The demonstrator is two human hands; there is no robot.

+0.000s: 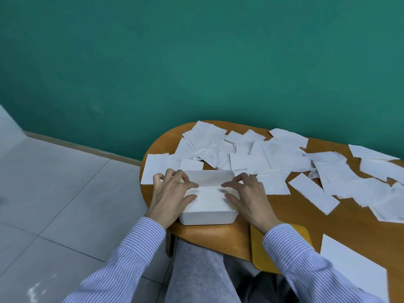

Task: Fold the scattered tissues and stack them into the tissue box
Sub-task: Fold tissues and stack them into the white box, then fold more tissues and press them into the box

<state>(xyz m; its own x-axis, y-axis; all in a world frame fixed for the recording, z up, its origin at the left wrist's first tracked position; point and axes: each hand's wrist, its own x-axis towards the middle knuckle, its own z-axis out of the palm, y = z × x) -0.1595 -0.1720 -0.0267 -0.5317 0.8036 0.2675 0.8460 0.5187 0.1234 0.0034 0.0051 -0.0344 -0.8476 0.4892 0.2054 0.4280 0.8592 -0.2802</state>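
Near the rounded left end of the orange-brown wooden table (284, 215) sits the white rectangular plastic tissue box (208, 212), with a folded white tissue (209, 196) lying inside it. Both hands reach into the box: the left hand (170, 193) and the right hand (249, 195) press down on the tissue with loosely spread fingers, gripping nothing. Scattered flat white tissues (273, 156) cover the table beyond and to the right of the box.

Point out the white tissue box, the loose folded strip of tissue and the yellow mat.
white plastic tissue box (208, 217), head view, front wall
long folded white tissue strip (313, 193), head view, its middle
yellow mat (259, 248), head view, bare left part
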